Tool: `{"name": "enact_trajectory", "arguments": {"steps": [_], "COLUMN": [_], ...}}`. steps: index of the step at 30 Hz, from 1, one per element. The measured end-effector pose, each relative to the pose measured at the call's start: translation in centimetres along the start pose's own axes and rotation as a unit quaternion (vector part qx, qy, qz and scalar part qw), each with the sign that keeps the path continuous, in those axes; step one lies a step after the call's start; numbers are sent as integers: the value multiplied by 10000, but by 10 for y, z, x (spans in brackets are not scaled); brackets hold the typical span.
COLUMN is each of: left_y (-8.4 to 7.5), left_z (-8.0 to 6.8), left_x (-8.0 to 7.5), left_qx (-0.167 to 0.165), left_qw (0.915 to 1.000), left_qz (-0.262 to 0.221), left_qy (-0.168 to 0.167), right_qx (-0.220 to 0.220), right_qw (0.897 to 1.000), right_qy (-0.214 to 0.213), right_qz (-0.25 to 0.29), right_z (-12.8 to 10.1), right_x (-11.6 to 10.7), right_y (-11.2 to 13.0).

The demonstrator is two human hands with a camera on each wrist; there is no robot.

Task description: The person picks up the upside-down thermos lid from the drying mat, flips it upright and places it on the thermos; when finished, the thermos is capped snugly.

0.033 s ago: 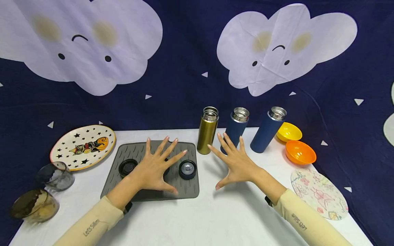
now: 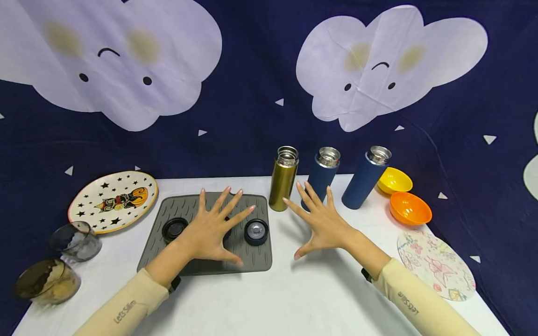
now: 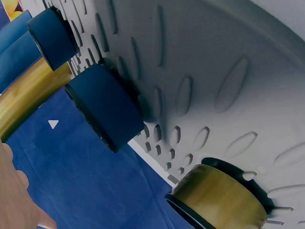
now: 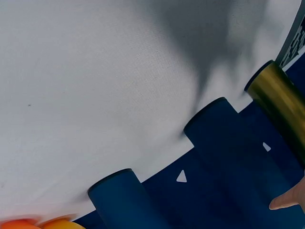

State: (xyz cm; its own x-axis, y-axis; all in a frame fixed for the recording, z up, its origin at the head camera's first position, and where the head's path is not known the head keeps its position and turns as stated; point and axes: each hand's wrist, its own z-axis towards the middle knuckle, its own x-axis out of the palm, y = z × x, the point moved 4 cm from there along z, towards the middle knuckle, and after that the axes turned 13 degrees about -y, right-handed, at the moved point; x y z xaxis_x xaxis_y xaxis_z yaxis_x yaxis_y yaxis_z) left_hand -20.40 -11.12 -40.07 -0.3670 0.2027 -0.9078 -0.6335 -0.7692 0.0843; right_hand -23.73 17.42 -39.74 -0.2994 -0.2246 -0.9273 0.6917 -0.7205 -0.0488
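My left hand (image 2: pixel 212 231), fingers spread wide, hovers over a grey ribbed drying mat (image 2: pixel 252 261) and holds nothing. Three bottle lids lie on that mat: a gold-sided lid (image 3: pixel 221 198), a blue lid (image 3: pixel 105 107) mostly behind the hand in the head view, and another blue lid (image 2: pixel 256 232) at the right. My right hand (image 2: pixel 325 228), also spread and holding nothing, is above the white table in front of the bottles. A gold bottle (image 2: pixel 283 184), a blue bottle (image 2: pixel 321 175) and a second blue bottle (image 2: pixel 363 182) stand lidless, their steel mouths showing.
At the left are a star-patterned plate (image 2: pixel 90 200), a grey glass bowl (image 2: pixel 80 245) and a brown glass bowl (image 2: pixel 54 284). On the right sit a yellow bowl (image 2: pixel 395 180), an orange bowl (image 2: pixel 411 208) and a flower-patterned oval (image 2: pixel 437 266). A dark blue cloth (image 2: pixel 252 140) hangs behind.
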Motion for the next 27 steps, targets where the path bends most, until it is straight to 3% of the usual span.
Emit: {"name": "enact_trajectory", "arguments": {"steps": [9,18,23,27], "left_y": [2,5,6,8], "left_z": [-9,-13,-20,-30], "left_x": [0,-3,-10,-15], "left_qx": [17,-131,-413,-857], "left_qw": [9999,9998,9979,9892], "left_qz": [96,7,-385,-1020], "left_qy": [-143,-135,-325,-612], "right_qx": [-167,-11,366,900], "right_qw": [9997,9998,9951,9769], "right_qy": [-22,-196,-385,-554], "right_qz": [-167,18,832,1858], "right_z": [1,-4,-8,-12], "right_x": [3,-2,-4,-5], "right_y": [4,7,12,18]}}
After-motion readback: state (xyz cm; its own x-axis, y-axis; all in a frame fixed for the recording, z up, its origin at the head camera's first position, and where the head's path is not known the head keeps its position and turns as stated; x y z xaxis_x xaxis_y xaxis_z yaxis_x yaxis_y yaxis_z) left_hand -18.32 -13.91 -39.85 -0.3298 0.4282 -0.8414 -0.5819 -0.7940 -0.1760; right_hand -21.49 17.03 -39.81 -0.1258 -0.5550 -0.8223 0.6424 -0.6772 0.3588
